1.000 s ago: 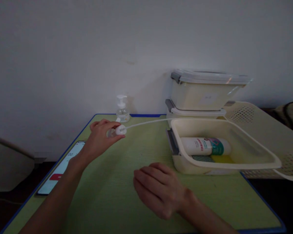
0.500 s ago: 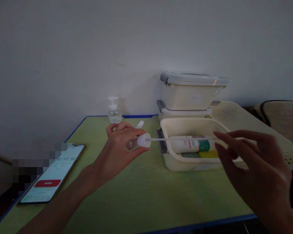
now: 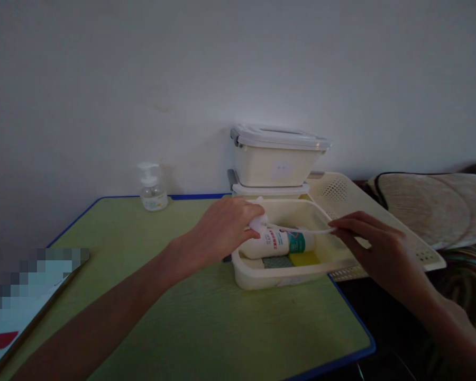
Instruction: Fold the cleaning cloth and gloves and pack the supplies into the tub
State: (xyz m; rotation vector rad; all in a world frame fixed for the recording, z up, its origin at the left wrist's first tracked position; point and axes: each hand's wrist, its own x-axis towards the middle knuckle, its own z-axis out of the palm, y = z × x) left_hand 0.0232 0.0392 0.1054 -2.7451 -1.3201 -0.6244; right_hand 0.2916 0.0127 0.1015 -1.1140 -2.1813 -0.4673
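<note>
My left hand [image 3: 218,230] is closed around a white pump head [image 3: 258,223], partly hidden by the fingers. From its collar a long thin white tube [image 3: 301,231] runs to the right. Finger and thumb of my right hand [image 3: 381,251] pinch the tube near its far end. Both hands hold it above an open cream storage box [image 3: 280,273]. Inside lie a white bottle [image 3: 269,242] with a teal band and red print, a yellow sponge [image 3: 304,258] and something grey-green [image 3: 277,262].
Behind the open box stands a lidded cream box [image 3: 277,164], stacked on another. A clear pump bottle [image 3: 153,193] is at the back of the green table [image 3: 174,328]. A phone [image 3: 27,307] lies at the left, a cream basket [image 3: 381,222] and a cushion [image 3: 428,209] at the right.
My left hand has carried the pump head rightward, over the box. My right hand rose from the table and took the tube's end. The view has turned right.
</note>
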